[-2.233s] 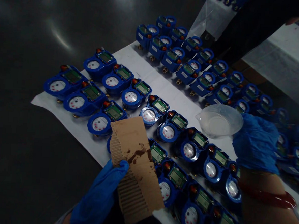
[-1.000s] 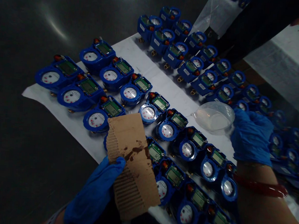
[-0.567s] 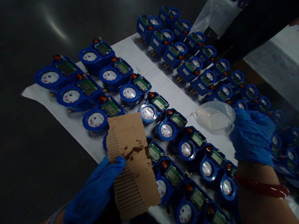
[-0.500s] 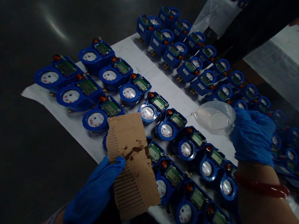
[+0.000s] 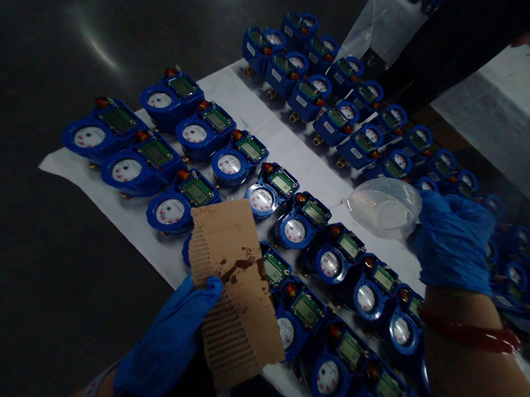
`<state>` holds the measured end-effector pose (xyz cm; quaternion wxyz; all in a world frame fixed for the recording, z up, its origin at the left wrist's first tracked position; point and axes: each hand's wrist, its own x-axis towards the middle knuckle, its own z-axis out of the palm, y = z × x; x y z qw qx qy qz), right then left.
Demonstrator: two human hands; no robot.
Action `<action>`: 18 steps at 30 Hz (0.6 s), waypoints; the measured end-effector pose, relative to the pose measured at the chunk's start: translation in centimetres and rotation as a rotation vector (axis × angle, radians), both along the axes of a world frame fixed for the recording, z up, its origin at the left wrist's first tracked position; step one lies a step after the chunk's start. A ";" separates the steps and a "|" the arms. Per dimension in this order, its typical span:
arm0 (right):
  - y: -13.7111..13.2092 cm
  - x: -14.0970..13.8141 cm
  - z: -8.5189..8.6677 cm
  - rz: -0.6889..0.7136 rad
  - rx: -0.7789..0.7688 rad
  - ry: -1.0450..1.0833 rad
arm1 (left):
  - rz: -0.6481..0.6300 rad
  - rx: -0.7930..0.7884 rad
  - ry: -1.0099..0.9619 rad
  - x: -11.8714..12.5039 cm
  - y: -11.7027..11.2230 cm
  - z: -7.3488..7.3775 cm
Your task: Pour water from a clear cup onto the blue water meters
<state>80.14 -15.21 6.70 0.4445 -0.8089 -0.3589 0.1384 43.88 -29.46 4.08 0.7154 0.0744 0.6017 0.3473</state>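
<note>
Dark worktop [image 5: 39,280] all around, with a white sheet [image 5: 268,140] running diagonally across it and rows of blue meters [image 5: 231,160] lined up on top, white dials and green displays facing up. Left hand [image 5: 170,342], blue-gloved, has its fingers [image 5: 208,291] clamped on a torn piece of corrugated cardboard [image 5: 235,280]; the thumb presses its near face. Its long axis runs from low beside the wrist up and away toward the meter rows, leaning slightly left, and the far end hangs over the nearest meters. It's brown, ragged along the left edge where the fluting shows, with dark reddish-brown smears just beyond the thumb. Over to the right, the gloved right hand [image 5: 453,240] grips a clear plastic bowl [image 5: 383,206] by its rim, fingers closed on the edge; the bowl sits left of that hand, roughly level, above the sheet between two meter rows. A red bangle [image 5: 472,334] rings that wrist.
</note>
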 end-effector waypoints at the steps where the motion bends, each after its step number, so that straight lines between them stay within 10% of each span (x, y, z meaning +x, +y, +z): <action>1: 0.0 0.1 0.0 0.011 0.010 -0.002 | 0.007 -0.008 -0.005 0.0 0.0 -0.1; 18: 0.1 0.9 -0.2 0.019 0.015 -0.038 | 0.052 -0.045 -0.094 0.2 0.1 0.3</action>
